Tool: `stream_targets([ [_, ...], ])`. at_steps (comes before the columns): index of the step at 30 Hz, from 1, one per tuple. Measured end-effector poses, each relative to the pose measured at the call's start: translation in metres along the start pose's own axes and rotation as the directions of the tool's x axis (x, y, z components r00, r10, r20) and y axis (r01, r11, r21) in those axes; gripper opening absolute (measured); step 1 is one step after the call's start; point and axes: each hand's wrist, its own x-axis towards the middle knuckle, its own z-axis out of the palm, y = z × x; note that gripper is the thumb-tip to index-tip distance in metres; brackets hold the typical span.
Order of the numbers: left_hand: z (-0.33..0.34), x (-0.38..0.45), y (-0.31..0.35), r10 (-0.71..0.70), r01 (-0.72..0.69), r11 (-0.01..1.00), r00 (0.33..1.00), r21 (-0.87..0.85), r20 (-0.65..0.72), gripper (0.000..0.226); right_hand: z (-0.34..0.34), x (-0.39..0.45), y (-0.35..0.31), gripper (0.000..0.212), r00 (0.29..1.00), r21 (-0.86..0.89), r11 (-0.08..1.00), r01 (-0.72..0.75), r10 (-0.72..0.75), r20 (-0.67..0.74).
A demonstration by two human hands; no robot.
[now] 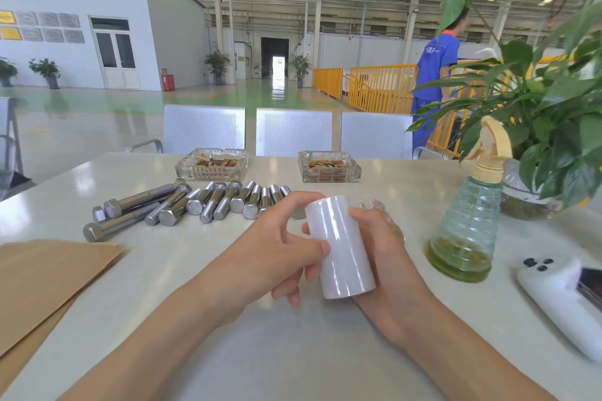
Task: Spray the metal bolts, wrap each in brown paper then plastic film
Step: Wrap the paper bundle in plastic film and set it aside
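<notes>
Both hands clasp the white cylindrical roll of plastic film (340, 246), left hand (280, 254) pinching it, right hand (381, 257) cupping behind; bare grey steel hex bolts (182, 205) lie beyond; risk: film clinging, tearing.

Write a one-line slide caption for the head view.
Both hands hold a roll of plastic film above the table, with bolts, brown paper and a spray bottle nearby.
</notes>
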Motion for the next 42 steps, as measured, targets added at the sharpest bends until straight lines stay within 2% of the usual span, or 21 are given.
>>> stream_targets([
  [7,0.001,-0.001,-0.002,-0.011,0.012,1.000,1.000,-0.004,0.027,0.058,-0.001,0.001,-0.001,0.055,0.999,-0.007,0.999,-0.045,0.045,0.008],
  [12,0.005,0.002,-0.013,-0.022,0.019,0.985,1.000,0.171,0.012,0.075,0.003,0.003,0.001,0.052,0.990,-0.086,0.992,-0.093,0.083,-0.114],
  [15,0.007,0.003,-0.019,-0.029,0.029,0.982,1.000,0.188,-0.002,0.084,0.005,0.004,0.003,0.049,0.988,-0.107,0.991,-0.085,0.069,-0.142],
  [18,0.007,0.003,-0.020,-0.031,0.033,0.981,0.999,0.189,-0.013,0.086,0.005,0.005,0.005,0.056,0.989,-0.152,0.987,-0.055,0.034,-0.141],
  [25,-0.001,0.002,-0.020,-0.037,0.033,0.990,0.999,0.138,0.021,0.094,0.002,0.010,0.010,0.029,0.985,-0.203,0.974,0.097,-0.124,-0.122],
  [29,-0.001,0.003,-0.018,-0.043,0.044,0.993,0.999,0.107,-0.013,0.080,0.001,0.011,0.010,0.028,0.974,-0.194,0.971,0.139,-0.169,-0.151],
  [35,0.004,0.006,-0.020,-0.004,0.044,0.981,0.978,0.187,-0.210,0.026,0.001,0.011,0.011,0.018,0.944,-0.173,0.960,0.221,-0.256,-0.210],
  [37,0.005,0.006,-0.021,0.004,0.051,0.977,0.966,0.206,-0.258,0.014,0.001,0.011,0.012,0.017,0.936,-0.186,0.953,0.241,-0.279,-0.215],
  [40,0.005,0.004,-0.021,0.037,0.045,0.964,0.954,0.263,-0.298,0.004,0.001,0.011,0.013,0.016,0.929,-0.203,0.943,0.263,-0.305,-0.211],
  [42,0.006,0.003,-0.022,0.082,0.030,0.938,0.948,0.345,-0.306,0.012,0.001,0.011,0.014,0.016,0.925,-0.197,0.942,0.271,-0.312,-0.217],
])
